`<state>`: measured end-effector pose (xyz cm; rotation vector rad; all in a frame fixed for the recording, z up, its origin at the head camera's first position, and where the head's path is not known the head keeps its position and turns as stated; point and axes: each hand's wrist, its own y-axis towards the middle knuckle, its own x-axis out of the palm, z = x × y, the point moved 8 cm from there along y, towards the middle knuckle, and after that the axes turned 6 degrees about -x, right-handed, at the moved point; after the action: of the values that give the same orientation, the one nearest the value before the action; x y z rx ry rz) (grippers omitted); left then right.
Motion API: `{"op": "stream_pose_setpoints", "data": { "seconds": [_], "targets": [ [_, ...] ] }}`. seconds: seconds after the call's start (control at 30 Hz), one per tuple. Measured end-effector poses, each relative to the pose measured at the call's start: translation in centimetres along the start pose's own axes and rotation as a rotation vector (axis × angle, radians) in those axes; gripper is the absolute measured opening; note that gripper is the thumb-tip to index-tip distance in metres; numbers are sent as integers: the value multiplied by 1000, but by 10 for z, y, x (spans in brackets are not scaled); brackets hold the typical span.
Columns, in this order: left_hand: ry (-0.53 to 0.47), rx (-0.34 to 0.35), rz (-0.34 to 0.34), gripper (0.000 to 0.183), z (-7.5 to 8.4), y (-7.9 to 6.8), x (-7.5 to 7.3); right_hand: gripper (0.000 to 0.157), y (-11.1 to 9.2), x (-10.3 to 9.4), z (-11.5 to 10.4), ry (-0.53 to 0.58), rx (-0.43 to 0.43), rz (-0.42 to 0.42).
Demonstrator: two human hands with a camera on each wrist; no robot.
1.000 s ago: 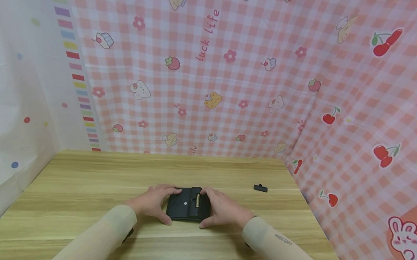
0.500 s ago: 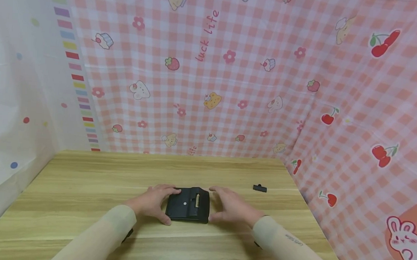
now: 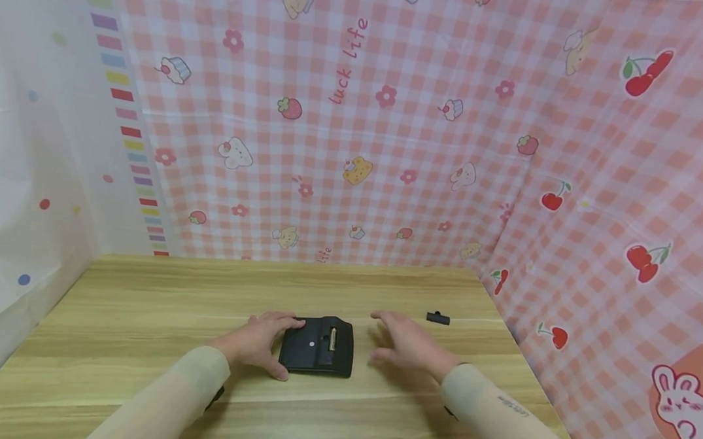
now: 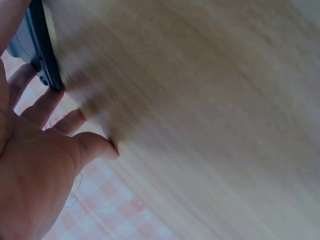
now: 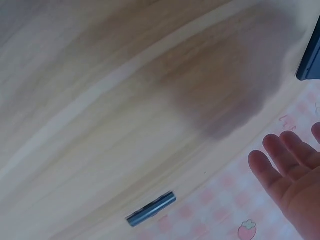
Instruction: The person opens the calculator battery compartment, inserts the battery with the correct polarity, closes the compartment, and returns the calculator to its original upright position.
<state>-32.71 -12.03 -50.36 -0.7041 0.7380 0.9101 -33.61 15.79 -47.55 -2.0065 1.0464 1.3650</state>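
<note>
A flat black device (image 3: 300,356) lies on the wooden table, its raised end on the right. In an uncovered compartment there sits a gold-coloured battery (image 3: 332,338). My left hand (image 3: 258,342) holds the device's left end, thumb at the near corner and fingers at the far one. The left wrist view shows fingertips against the device's dark edge (image 4: 44,47). To the right of the device, my right hand (image 3: 411,345) hovers apart from it, fingers spread and holding nothing. Farther right lies a small black battery cover (image 3: 438,318) with a tab, also seen in the right wrist view.
The wooden table (image 3: 165,303) ends at a pink checked cloth (image 3: 330,179) hung behind it and along the right side. A white cloth (image 3: 36,166) with coloured dots hangs on the left.
My right hand has let go of the device's right end and moved right, toward the battery cover. My left hand and the device have stayed in place.
</note>
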Motion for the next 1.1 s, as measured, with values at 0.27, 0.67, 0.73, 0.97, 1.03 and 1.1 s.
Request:
{"op": "stream_pose_setpoints", "data": {
  "seconds": [0.27, 0.67, 0.73, 0.97, 1.03, 1.1],
  "targets": [
    [13, 3, 3, 107, -2, 2, 2, 79, -7, -14, 16, -8, 60, 29],
    [5, -3, 10, 106, -2, 1, 1, 71, -18, -52, 34, -138, 110, 147],
    [5, -5, 9, 106, -2, 0, 1, 70, -20, -56, 38, -132, 144, 157],
    [9, -7, 2, 106, -2, 1, 1, 70, -23, -68, 60, -106, 280, 187],
    [9, -6, 1, 106, -1, 1, 1, 71, -24, -71, 68, -107, 305, 202],
    [8, -7, 1, 106, -1, 1, 1, 71, -24, -74, 75, -94, 335, 218]
  ]
}}
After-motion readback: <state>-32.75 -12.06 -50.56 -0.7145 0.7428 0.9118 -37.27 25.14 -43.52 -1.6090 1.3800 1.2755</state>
